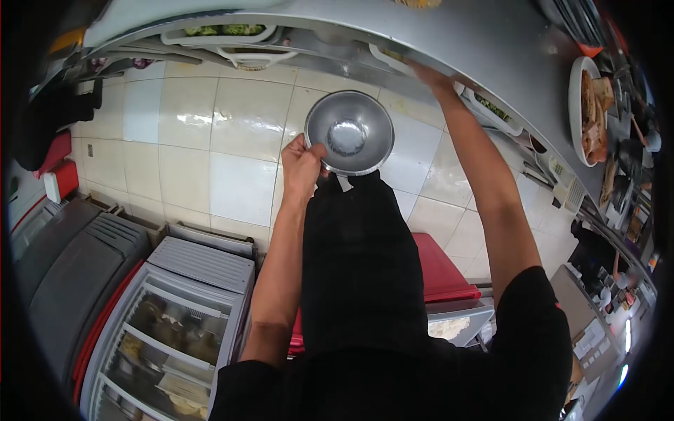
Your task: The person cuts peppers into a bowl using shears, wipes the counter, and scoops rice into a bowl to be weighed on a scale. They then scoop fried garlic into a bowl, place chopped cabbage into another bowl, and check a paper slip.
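Observation:
My left hand grips the near-left rim of a round stainless steel bowl, thumb on the inner side. The bowl is held over the floor in front of my legs, and only bare shiny metal shows inside it. My right hand reaches in under the edge of the steel counter, at a white container on the lower shelf. Its fingers are hidden there, so their hold cannot be seen. Beside that wrist stands another white container with chopped greens.
White tubs of greens line the shelf further left. An oval dish of brownish food pieces sits on the counter at right. Behind me are a glass-topped freezer and a red lid. A dark-clothed person is at far left.

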A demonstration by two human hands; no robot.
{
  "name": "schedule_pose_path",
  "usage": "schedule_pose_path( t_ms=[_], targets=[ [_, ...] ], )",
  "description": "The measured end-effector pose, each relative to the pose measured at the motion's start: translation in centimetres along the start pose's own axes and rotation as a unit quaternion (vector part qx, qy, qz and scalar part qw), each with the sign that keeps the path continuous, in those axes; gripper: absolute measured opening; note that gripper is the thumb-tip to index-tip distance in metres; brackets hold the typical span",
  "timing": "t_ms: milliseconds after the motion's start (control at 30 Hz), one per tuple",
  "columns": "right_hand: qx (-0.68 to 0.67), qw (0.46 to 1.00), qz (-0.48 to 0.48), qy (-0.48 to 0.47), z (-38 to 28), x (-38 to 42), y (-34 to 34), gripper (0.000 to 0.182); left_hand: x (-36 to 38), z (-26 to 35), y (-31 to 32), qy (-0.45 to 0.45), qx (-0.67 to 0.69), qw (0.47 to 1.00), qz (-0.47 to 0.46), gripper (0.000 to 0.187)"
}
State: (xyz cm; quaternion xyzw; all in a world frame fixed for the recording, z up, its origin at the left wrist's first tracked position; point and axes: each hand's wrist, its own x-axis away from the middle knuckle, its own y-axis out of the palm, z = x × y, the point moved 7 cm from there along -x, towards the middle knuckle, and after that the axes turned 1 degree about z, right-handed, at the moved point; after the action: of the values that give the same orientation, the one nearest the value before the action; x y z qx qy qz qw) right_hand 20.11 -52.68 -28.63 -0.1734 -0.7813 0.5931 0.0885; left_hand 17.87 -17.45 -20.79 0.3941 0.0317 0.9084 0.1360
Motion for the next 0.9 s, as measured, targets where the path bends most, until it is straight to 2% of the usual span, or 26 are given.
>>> schedule_pose_path(
  t_ms=[67, 400, 600, 900],
  targets=[
    [-0.006, 0.991, 0.105, -0.080, -0.2, -2.1, 0.9, 0.037, -0.8, -0.6, 1.0, 0.000, -0.002, 1.000, -0.005, 0.005],
    [-0.008, 0.994, 0.109, -0.021, 0.1, -3.5, 0.4, 0.038, -4.6, -1.9, 5.3, 0.013, 0.017, 1.000, -0.017, 0.008],
    [-0.009, 0.993, 0.115, -0.014, 0.5, -2.7, 0.0, 0.039, -5.5, -2.0, 5.8, 0.008, 0.008, 1.000, 0.014, 0.006],
    [-0.019, 0.995, 0.098, -0.007, 1.1, -3.2, -0.9, 0.039, -5.8, -2.3, 6.4, 0.015, 0.025, 1.000, 0.001, 0.009]
  ],
)
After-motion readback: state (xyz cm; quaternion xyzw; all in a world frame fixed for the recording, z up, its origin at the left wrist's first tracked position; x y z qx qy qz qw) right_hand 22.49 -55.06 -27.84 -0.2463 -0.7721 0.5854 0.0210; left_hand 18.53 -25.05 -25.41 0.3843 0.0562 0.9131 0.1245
